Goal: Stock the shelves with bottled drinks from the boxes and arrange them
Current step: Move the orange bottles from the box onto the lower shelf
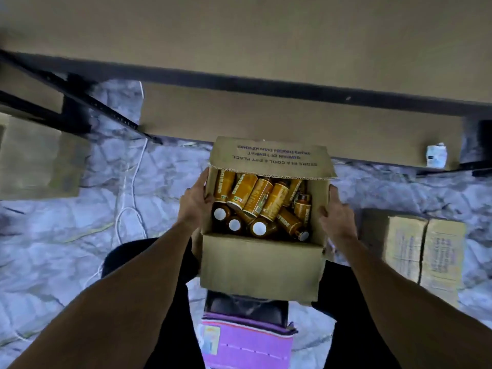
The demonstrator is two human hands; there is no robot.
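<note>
An open cardboard box [259, 265] sits in front of me, above my legs, with its far flap folded back. Several brown bottled drinks [257, 199] with orange labels and white caps lie jumbled inside, some upright, some tipped over. My left hand [194, 201] grips the box's left wall, thumb over the rim. My right hand [336, 214] presses flat against the box's right wall. Wooden shelves [266, 35] on a black frame run across the top of the view, just beyond the box.
A closed cardboard box [424, 251] lies on the floor to the right and another box [34, 155] to the left. A white cable [133, 198] trails over the marbled floor. A purple box [247, 342] stands between my legs. A small white packet [436, 155] rests on the low shelf.
</note>
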